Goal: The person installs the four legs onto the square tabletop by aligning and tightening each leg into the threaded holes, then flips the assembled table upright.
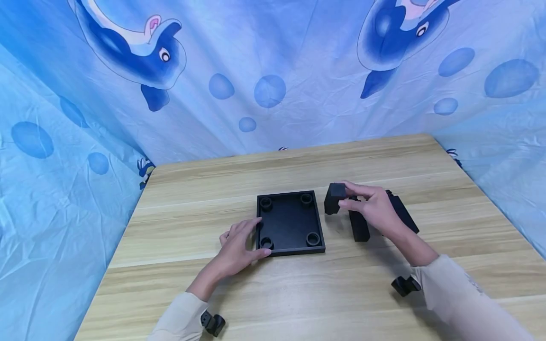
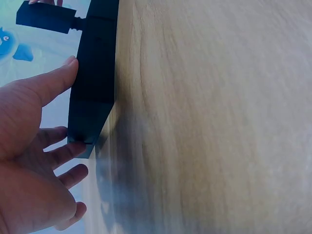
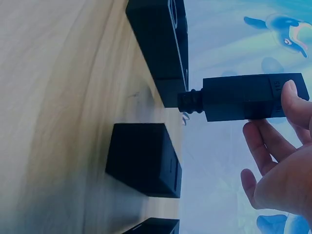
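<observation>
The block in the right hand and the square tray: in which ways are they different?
The block is long and narrow; the tray is broad and shallow. The right hand holds the block up, while the tray lies on the table. The block ends in a ribbed peg; the tray has four round rings. Both are black.

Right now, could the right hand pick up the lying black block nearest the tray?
Probably not without letting go: the right hand pinches another block, though the lying block is close.
</observation>
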`<act>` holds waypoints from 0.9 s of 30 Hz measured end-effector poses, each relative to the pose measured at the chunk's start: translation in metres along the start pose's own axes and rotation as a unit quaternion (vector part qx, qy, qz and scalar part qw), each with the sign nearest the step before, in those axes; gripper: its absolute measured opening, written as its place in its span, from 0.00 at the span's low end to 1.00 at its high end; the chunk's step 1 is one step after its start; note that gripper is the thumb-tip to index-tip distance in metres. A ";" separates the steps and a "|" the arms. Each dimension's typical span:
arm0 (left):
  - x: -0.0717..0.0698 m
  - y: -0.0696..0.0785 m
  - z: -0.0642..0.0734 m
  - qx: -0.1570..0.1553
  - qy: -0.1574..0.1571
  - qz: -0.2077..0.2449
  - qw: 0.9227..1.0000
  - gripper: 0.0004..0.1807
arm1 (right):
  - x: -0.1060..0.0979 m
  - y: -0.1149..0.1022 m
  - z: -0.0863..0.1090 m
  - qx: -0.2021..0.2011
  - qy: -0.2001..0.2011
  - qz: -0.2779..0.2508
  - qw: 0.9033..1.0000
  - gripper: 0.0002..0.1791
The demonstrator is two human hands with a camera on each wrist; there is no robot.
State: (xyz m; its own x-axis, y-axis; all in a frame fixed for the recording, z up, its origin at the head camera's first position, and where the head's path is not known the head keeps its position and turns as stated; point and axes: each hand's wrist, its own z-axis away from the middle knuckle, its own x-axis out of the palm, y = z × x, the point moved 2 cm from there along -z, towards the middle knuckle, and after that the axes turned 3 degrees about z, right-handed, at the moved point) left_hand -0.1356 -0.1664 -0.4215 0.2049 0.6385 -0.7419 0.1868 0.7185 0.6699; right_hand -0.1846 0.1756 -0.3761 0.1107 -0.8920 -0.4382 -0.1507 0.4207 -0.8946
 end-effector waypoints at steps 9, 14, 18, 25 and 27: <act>0.000 -0.002 0.001 -0.005 -0.003 0.001 1.000 0.46 | 0.008 -0.010 -0.009 0.003 0.001 -0.030 1.000 0.29; 0.000 -0.002 0.001 -0.010 -0.006 0.005 1.000 0.45 | 0.011 -0.015 -0.012 0.009 -0.003 -0.024 1.000 0.29; 0.000 -0.002 0.000 -0.010 -0.006 0.006 1.000 0.46 | 0.014 -0.017 -0.016 0.008 -0.012 -0.023 1.000 0.28; 0.001 -0.001 0.001 -0.009 -0.003 0.010 1.000 0.46 | 0.019 -0.021 -0.021 0.008 -0.030 -0.055 0.998 0.28; 0.001 -0.002 0.001 -0.008 0.000 0.013 1.000 0.46 | 0.021 -0.022 -0.024 0.003 -0.033 -0.062 0.997 0.29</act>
State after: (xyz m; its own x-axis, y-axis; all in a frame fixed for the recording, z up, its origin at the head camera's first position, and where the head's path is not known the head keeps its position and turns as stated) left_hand -0.1351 -0.1672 -0.4233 0.2099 0.6567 -0.7243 0.1653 0.7064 0.6883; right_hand -0.2020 0.1433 -0.3633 0.1927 -0.9249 -0.3279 -0.1259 0.3081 -0.9430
